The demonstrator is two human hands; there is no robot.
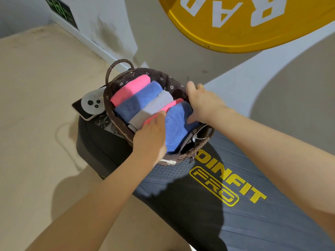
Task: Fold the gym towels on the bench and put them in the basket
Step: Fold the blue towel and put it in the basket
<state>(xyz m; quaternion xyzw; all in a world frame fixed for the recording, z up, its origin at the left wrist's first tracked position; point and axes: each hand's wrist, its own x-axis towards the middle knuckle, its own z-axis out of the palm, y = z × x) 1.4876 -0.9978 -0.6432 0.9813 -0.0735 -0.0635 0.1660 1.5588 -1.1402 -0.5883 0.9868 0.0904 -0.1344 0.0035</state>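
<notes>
Brown wicker forms the basket (116,122), which sits at the far end of the dark bench (244,211), its rim close to the pad's edge at 9 o'clock. Five folded towels fill it, the nearest a blue towel (178,124). The left hand (151,136) presses flat on that towel with straight fingers; the right hand (202,103) rests spread over the rim at 3 o'clock. The pad reads "INFIT PRO"; a yellow plate (244,33) at 12 o'clock shows "RAD".

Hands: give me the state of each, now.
Left hand: open, fingers flat on the front blue towel in the basket.
Right hand: open, fingers against that towel's right side.
</notes>
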